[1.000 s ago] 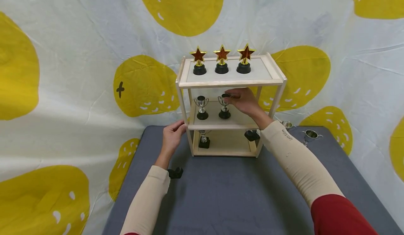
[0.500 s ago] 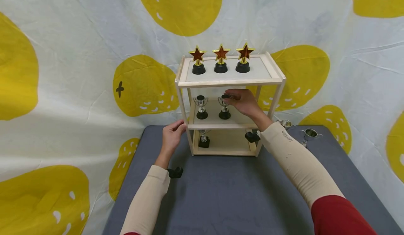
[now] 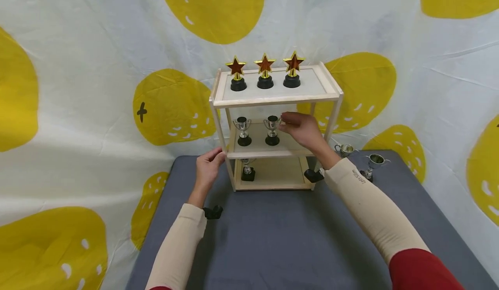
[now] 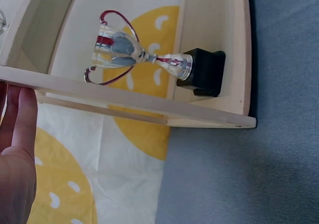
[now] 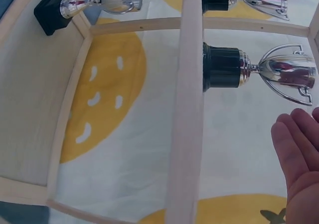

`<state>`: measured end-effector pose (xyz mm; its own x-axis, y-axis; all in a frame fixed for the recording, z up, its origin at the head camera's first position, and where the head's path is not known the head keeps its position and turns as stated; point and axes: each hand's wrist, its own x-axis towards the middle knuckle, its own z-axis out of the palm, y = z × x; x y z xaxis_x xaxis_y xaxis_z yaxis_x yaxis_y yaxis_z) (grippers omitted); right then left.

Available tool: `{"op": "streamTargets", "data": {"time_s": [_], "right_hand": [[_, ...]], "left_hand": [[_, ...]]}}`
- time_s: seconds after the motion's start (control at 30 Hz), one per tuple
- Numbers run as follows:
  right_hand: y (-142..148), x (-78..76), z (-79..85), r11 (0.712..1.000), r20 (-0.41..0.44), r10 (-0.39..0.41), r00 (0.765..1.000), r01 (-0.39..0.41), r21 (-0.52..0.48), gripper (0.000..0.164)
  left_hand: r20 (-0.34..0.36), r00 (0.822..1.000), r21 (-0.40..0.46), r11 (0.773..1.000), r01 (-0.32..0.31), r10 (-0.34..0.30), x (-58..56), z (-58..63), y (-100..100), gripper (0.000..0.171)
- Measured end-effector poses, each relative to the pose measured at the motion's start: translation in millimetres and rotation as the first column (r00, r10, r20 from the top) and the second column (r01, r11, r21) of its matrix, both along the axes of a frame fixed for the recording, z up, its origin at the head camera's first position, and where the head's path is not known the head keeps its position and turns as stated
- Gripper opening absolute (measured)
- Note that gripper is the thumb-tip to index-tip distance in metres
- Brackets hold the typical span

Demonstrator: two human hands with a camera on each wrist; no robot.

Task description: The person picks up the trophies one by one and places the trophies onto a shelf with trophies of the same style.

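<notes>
On the middle tier of a small wooden shelf point(image 3: 269, 154) stand two silver trophy cups with black round bases. My right hand point(image 3: 306, 132) is beside the right-hand trophy cup point(image 3: 272, 138), fingers extended near its handle. In the right wrist view a small gap separates the fingertips from that silver cup point(image 5: 294, 70). My left hand point(image 3: 205, 173) holds the shelf's left front post at middle-tier height. The left wrist view has its fingers point(image 4: 24, 119) against the post point(image 4: 124, 97), and another silver trophy point(image 4: 117, 50) on a black square base upright on the bottom tier.
Three gold star trophies point(image 3: 265, 80) line the top tier. Two more silver cups, one nearer point(image 3: 375, 162) and one farther back point(image 3: 346, 150), stand on the grey table point(image 3: 265, 238) to the shelf's right. A patterned cloth point(image 3: 97, 108) hangs behind.
My right hand has let go of the right-hand trophy cup on the middle tier and drawn slightly to the right. My left hand stays at the post. The head view has shifted slightly.
</notes>
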<state>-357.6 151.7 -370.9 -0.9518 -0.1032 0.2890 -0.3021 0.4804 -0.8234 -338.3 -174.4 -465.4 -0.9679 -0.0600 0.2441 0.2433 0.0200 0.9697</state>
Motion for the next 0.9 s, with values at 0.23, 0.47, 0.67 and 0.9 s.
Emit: {"op": "streamTargets", "data": {"time_s": [0.23, 0.47, 0.67, 0.9], "right_hand": [[10.8, 21.9, -9.4, 0.998, -0.028, -0.006, 1.000, 0.005, -0.062, 0.047], [16.4, 48.9, -17.1, 0.994, -0.089, 0.004, 0.996, -0.014, -0.107, 0.045], [26.7, 74.0, -24.5, 0.988, -0.106, 0.016, 0.994, -0.033, -0.154, 0.044], [46.5, 96.3, -36.2, 0.978, -0.113, 0.008, 0.994, -0.032, -0.207, 0.042]], "left_hand": [[0.017, 1.000, -0.001, 1.000, -0.014, 0.014, 1.5, -4.8, -2.5, 0.040], [0.000, 1.000, 0.009, 1.000, -0.023, 0.023, 2.4, -3.7, -3.1, 0.039], [0.012, 1.000, 0.031, 0.999, -0.012, 0.012, 1.0, -1.9, -3.5, 0.038], [0.022, 1.000, 0.021, 1.000, 0.000, 0.000, -0.7, 0.0, 0.3, 0.040]]}}
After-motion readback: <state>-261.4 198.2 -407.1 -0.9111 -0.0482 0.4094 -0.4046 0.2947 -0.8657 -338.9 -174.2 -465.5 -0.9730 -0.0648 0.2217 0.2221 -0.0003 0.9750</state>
